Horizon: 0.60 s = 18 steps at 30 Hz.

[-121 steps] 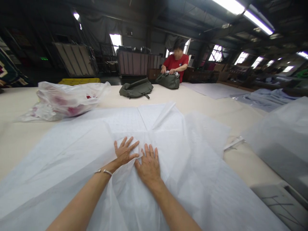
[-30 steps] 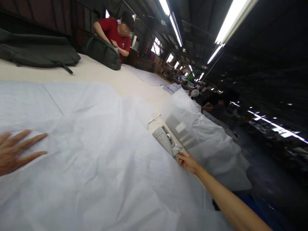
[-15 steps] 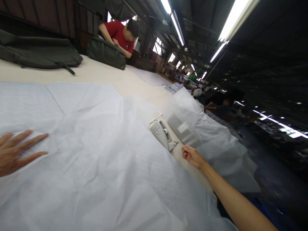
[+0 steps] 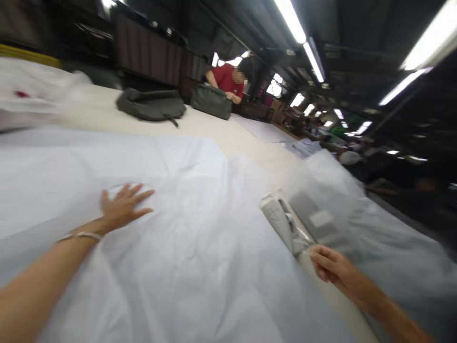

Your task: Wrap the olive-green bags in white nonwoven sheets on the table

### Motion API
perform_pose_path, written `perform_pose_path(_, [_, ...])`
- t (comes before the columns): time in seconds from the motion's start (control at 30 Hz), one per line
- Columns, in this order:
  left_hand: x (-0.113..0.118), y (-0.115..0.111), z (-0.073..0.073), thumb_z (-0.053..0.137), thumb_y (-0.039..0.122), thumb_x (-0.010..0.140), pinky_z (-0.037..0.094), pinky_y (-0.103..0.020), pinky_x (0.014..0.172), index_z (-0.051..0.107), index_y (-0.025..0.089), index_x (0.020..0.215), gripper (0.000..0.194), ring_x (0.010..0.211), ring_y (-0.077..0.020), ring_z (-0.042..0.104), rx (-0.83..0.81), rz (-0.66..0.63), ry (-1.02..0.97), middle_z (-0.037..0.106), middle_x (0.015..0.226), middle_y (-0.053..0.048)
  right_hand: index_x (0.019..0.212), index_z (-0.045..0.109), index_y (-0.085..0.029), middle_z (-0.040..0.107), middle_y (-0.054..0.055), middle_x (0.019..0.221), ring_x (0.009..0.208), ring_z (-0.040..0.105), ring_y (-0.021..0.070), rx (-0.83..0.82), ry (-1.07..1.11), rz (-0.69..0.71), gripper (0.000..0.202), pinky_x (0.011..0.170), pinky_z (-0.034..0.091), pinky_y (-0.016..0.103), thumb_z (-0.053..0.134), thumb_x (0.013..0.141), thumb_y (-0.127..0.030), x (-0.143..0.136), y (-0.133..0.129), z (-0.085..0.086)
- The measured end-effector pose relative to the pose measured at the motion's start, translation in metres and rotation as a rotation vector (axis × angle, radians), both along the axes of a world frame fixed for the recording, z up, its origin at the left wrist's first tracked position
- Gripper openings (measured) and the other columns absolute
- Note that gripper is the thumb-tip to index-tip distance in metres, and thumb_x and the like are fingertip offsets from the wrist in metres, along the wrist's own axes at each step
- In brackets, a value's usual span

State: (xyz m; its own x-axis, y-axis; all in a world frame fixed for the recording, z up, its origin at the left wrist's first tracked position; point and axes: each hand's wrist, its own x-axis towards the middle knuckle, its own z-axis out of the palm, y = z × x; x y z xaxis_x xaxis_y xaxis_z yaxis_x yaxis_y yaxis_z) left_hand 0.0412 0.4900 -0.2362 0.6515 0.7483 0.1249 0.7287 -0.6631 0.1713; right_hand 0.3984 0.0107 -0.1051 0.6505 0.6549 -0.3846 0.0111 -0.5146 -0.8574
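My left hand lies flat with fingers spread on a large white sheet, which is creased and thin. To the right, beside the sheet's edge, rests a grey tape dispenser with a dark mark on its side. The fingers of my right hand are pinched together at the dispenser's near end. Blur hides whatever is between these fingertips, and I cannot tell whether they touch the dispenser.
Translucent plastic sheeting covers the table's right side, with a grey shape under it. Dark green bags lie across the cream tabletop. A person in a red shirt leans over one bag. White plastic is bunched at far left.
The view has turned left, so the scene sits farther right and my left forearm shows. My right hand has come closer to the dispenser's near end. My left hand stays flat on the sheet.
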Motion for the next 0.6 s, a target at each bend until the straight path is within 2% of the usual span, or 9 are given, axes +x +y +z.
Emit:
perform_pose_path(0.03, [0.000,-0.003,0.002,0.044,0.063,0.089,0.010,-0.077,0.104,0.048,0.033,0.139,0.058,0.141,-0.0384,0.026,-0.051,-0.009,0.013,0.036,0.153,-0.008,0.075,0.061,-0.019,0.048,-0.003,0.059,0.055,0.042,0.0117,0.003,-0.013,0.095,0.038,0.053,0.037,0.026,0.073,0.076,-0.056,-0.010,0.027,0.005])
perform_pose_path(0.13, [0.000,0.001,-0.003,0.063,0.057,0.081,0.014,-0.070,0.110,0.050,0.040,0.136,0.060,0.141,-0.0383,0.027,-0.070,0.024,0.023,0.038,0.153,-0.004,0.071,0.059,-0.019,0.050,-0.002,0.058,0.055,0.043,0.0119,0.056,-0.025,0.429,0.036,0.058,0.039,0.027,0.070,0.080,-0.052,-0.055,0.121,0.019])
perform_pose_path(0.2, [-0.001,0.005,-0.009,0.067,0.058,0.077,0.016,-0.066,0.113,0.051,0.039,0.136,0.064,0.142,-0.0391,0.026,-0.063,0.039,0.002,0.039,0.152,-0.004,0.072,0.060,-0.018,0.053,-0.002,0.061,0.058,0.047,0.0120,0.105,0.023,0.646,0.031,0.060,0.040,0.027,0.071,0.081,-0.046,-0.092,0.184,0.028])
perform_pose_path(0.3, [-0.002,0.009,-0.019,0.070,0.061,0.073,0.019,-0.064,0.113,0.051,0.038,0.136,0.070,0.142,-0.0416,0.024,-0.076,0.021,-0.047,0.038,0.153,-0.007,0.079,0.063,-0.017,0.059,0.000,0.068,0.061,0.052,0.0118,0.190,0.115,0.868,0.028,0.061,0.042,0.026,0.074,0.079,-0.043,-0.138,0.271,0.037])
perform_pose_path(0.37, [-0.001,0.011,-0.025,0.070,0.064,0.071,0.022,-0.062,0.114,0.051,0.038,0.136,0.073,0.142,-0.0422,0.022,-0.093,-0.005,-0.076,0.037,0.153,-0.006,0.080,0.064,-0.016,0.062,0.000,0.071,0.061,0.054,0.0109,0.235,0.151,0.920,0.029,0.060,0.042,0.025,0.076,0.076,-0.042,-0.157,0.323,0.036])
perform_pose_path(0.43, [-0.001,0.012,-0.031,0.071,0.066,0.070,0.025,-0.059,0.114,0.052,0.037,0.136,0.075,0.143,-0.0427,0.020,-0.107,-0.025,-0.102,0.037,0.153,-0.006,0.079,0.064,-0.015,0.062,0.000,0.072,0.060,0.053,0.0093,0.269,0.170,0.900,0.032,0.058,0.040,0.024,0.078,0.072,-0.043,-0.168,0.370,0.028])
perform_pose_path(0.53, [0.000,0.014,-0.038,0.070,0.066,0.069,0.024,-0.059,0.114,0.051,0.034,0.137,0.077,0.143,-0.0438,0.018,-0.112,-0.031,-0.135,0.035,0.154,-0.007,0.075,0.062,-0.015,0.061,-0.001,0.069,0.055,0.050,0.0072,0.270,0.115,0.852,0.034,0.052,0.036,0.022,0.079,0.068,-0.044,-0.180,0.428,0.008])
perform_pose_path(0.6, [0.001,0.015,-0.043,0.069,0.067,0.070,0.022,-0.059,0.115,0.051,0.033,0.138,0.078,0.143,-0.0442,0.017,-0.112,-0.027,-0.154,0.034,0.155,-0.007,0.072,0.061,-0.015,0.061,-0.001,0.066,0.053,0.048,0.0070,0.197,0.008,0.846,0.031,0.048,0.034,0.021,0.078,0.070,-0.042,-0.185,0.457,-0.010])
